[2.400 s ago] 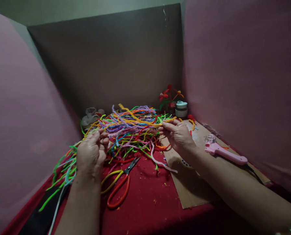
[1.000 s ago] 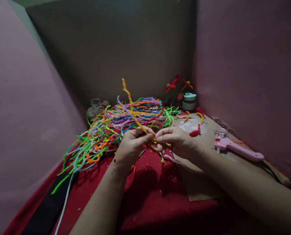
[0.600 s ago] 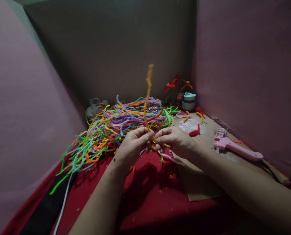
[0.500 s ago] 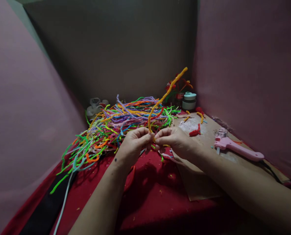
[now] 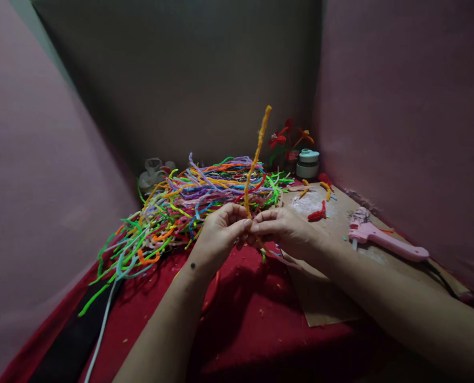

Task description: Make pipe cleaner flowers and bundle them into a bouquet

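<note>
An orange-yellow pipe cleaner (image 5: 256,151) rises nearly upright from between my two hands, its top leaning slightly right. My left hand (image 5: 229,230) pinches its lower part between thumb and fingers. Right beside it, fingertips touching, my right hand (image 5: 279,227) grips the same pipe cleaner low down. The bit inside the fingers is hidden. Behind and to the left of my hands spreads a big tangled heap of pipe cleaners (image 5: 181,199) in many colours.
A pink glue gun (image 5: 392,243) lies on a cardboard sheet (image 5: 332,292) at right, near a red pipe-cleaner piece (image 5: 317,211). A lidded jar (image 5: 307,164) and red fuzzy flowers (image 5: 279,139) stand behind. Red cloth (image 5: 245,330) covers the table; a white cord (image 5: 101,335) runs at left.
The upper part of the pipe cleaner has swung leftward, from a slant to the right to almost upright. Both hands keep their pinch at nearly the same place.
</note>
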Available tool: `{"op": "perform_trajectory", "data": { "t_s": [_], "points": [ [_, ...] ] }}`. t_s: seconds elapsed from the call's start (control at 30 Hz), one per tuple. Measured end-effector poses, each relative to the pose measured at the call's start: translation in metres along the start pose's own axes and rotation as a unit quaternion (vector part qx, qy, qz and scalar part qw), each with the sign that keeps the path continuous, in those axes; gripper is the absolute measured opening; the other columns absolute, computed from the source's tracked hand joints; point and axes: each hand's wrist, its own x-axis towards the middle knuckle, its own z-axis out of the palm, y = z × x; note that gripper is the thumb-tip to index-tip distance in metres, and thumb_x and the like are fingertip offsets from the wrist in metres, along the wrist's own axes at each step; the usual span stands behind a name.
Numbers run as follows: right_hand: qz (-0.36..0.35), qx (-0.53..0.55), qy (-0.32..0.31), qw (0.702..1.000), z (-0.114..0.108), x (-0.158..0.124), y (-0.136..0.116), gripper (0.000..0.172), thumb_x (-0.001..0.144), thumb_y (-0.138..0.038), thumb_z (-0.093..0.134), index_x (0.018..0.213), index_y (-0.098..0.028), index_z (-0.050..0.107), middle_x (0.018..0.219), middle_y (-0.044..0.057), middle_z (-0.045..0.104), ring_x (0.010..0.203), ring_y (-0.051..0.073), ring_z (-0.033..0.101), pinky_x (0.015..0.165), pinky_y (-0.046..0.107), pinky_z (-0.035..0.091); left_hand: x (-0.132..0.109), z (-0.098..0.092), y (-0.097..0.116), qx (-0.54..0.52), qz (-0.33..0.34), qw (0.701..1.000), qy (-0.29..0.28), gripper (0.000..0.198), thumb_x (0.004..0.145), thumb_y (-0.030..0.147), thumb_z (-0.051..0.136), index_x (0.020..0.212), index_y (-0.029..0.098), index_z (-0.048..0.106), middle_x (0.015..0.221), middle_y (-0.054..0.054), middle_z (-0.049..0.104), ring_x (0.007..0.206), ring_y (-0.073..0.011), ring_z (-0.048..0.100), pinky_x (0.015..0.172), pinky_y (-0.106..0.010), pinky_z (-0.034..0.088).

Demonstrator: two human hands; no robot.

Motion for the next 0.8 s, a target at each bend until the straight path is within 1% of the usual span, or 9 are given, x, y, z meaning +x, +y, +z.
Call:
{"op": "perform_trajectory", "data": {
  "t_s": [0.17, 0.27, 0.33, 0.47, 0.53, 0.67, 0.8],
  "points": [
    [-0.016, 0.004, 0.019, 1.0, 0.002, -0.001, 0.003, 0.008, 0.065, -0.019, 0.067, 0.068, -0.013, 0.063, 0.055, -0.001, 0.056, 0.048, 0.008, 0.047, 0.049, 0.024, 0.034, 0.001, 0.002, -0.002, 0.042, 0.031, 0.999, 0.008, 0.013, 0.073, 0.019, 0.06, 0.083, 0.015, 0.051, 0.062, 0.004, 0.055, 0.049, -0.0071, 0.048, 0.045, -0.02, 0.038],
    [-0.032, 0.011, 0.039, 0.999, 0.003, -0.001, 0.003, 0.014, 0.065, -0.022, 0.068, 0.073, -0.016, 0.058, 0.054, -0.004, 0.054, 0.045, 0.007, 0.046, 0.045, 0.022, 0.032, 0.001, 0.005, -0.004, 0.066, 0.058, 0.996, 0.012, 0.014, 0.074, 0.018, 0.059, 0.085, 0.016, 0.05, 0.066, 0.004, 0.054, 0.052, -0.0069, 0.048, 0.047, -0.019, 0.039],
    [-0.042, 0.028, 0.042, 0.998, 0.004, -0.002, 0.002, 0.019, 0.066, -0.027, 0.07, 0.072, -0.017, 0.056, 0.054, -0.005, 0.053, 0.044, 0.007, 0.046, 0.044, 0.022, 0.031, 0.001, 0.006, -0.004, 0.069, 0.067, 0.995, 0.011, 0.015, 0.075, 0.018, 0.059, 0.087, 0.017, 0.049, 0.067, 0.004, 0.054, 0.054, -0.007, 0.049, 0.049, -0.019, 0.039],
    [-0.057, 0.026, 0.035, 0.997, 0.003, 0.0, 0.002, 0.021, 0.068, -0.03, 0.071, 0.068, -0.015, 0.056, 0.057, -0.003, 0.055, 0.047, 0.007, 0.05, 0.047, 0.022, 0.037, -0.001, 0.005, 0.0, 0.051, 0.053, 0.997, 0.013, 0.019, 0.074, 0.02, 0.061, 0.087, 0.017, 0.047, 0.067, 0.003, 0.055, 0.054, -0.0079, 0.051, 0.049, -0.02, 0.04],
    [-0.049, 0.045, 0.038, 0.997, 0.003, 0.001, 0.003, 0.022, 0.067, -0.03, 0.072, 0.068, -0.014, 0.057, 0.061, -0.001, 0.057, 0.049, 0.008, 0.051, 0.048, 0.022, 0.039, -0.002, 0.004, 0.003, 0.032, 0.038, 0.999, 0.007, 0.022, 0.073, 0.022, 0.063, 0.088, 0.017, 0.047, 0.068, 0.002, 0.056, 0.053, -0.0092, 0.053, 0.046, -0.02, 0.04],
    [-0.029, 0.069, 0.042, 0.996, 0.004, 0.001, 0.004, 0.023, 0.065, -0.028, 0.074, 0.068, -0.013, 0.057, 0.06, -0.001, 0.057, 0.049, 0.008, 0.052, 0.048, 0.022, 0.04, -0.002, 0.004, 0.006, 0.023, 0.029, 0.999, -0.002, 0.023, 0.071, 0.021, 0.063, 0.088, 0.016, 0.048, 0.066, 0.003, 0.056, 0.051, -0.0089, 0.052, 0.043, -0.02, 0.039],
    [-0.023, 0.09, 0.047, 0.995, 0.005, 0.002, 0.002, 0.02, 0.066, -0.025, 0.072, 0.07, -0.014, 0.055, 0.057, -0.001, 0.056, 0.049, 0.008, 0.052, 0.046, 0.021, 0.038, -0.002, 0.005, 0.006, 0.027, 0.041, 0.999, 0.001, 0.02, 0.072, 0.018, 0.061, 0.087, 0.015, 0.048, 0.066, 0.003, 0.055, 0.052, -0.0075, 0.051, 0.047, -0.019, 0.04]
  ]
}}
